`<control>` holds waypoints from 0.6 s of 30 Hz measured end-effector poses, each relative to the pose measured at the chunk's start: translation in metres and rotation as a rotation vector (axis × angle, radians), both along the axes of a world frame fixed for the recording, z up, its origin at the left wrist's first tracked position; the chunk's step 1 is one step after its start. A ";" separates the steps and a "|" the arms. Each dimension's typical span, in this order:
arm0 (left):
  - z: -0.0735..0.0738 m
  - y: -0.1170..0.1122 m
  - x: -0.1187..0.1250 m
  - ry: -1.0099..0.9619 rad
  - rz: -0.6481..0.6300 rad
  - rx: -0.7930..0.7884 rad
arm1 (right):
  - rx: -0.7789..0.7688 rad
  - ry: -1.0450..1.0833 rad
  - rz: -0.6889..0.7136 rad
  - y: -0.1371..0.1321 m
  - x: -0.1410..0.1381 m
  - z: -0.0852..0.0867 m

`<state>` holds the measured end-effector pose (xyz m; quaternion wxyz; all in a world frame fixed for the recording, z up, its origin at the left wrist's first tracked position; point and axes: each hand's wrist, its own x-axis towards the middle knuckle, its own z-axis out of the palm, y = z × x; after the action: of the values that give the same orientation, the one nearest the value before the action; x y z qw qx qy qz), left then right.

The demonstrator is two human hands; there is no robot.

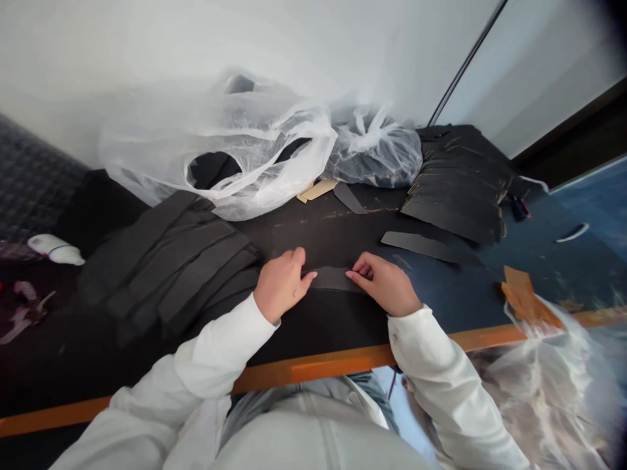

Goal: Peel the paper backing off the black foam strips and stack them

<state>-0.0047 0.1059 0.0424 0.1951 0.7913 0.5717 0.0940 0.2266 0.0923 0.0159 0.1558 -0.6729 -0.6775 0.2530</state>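
A dark grey flat strip [332, 279] lies level over the black work surface in front of me, stretched between both hands. Its left end is pinched by my left hand [284, 281], thumb pointing inward and fingers curled. At the other end my right hand [386, 283] pinches the strip between thumb and fingertips. Beyond the right hand rests a single loose dark strip [426, 247] with a pale edge. A pile of similar dark strips [196, 261] spreads out to the left of my left hand.
Clear plastic bags [274, 189] with dark contents stand along the wall. A fanned stack of dark pieces [455, 183] sits at the back right. Tan pieces [318, 190] lie by the bags; a white bottle [56, 249] is far left. An orange edge [323, 367] borders the table.
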 end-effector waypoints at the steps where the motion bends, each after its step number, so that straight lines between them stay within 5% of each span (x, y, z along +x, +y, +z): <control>1: 0.004 0.002 -0.005 0.014 0.008 -0.022 | 0.001 -0.003 0.000 0.000 0.000 0.000; 10: 0.020 0.006 -0.029 0.062 0.045 -0.215 | 0.010 -0.001 0.011 0.001 0.001 -0.004; 18: 0.017 0.003 -0.031 0.154 -0.011 -0.282 | -0.007 0.000 0.022 0.002 0.001 -0.001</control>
<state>-0.0359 0.1085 0.0591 0.2604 0.7641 0.5881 -0.0495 0.2276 0.0943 0.0151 0.1506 -0.6659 -0.6839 0.2572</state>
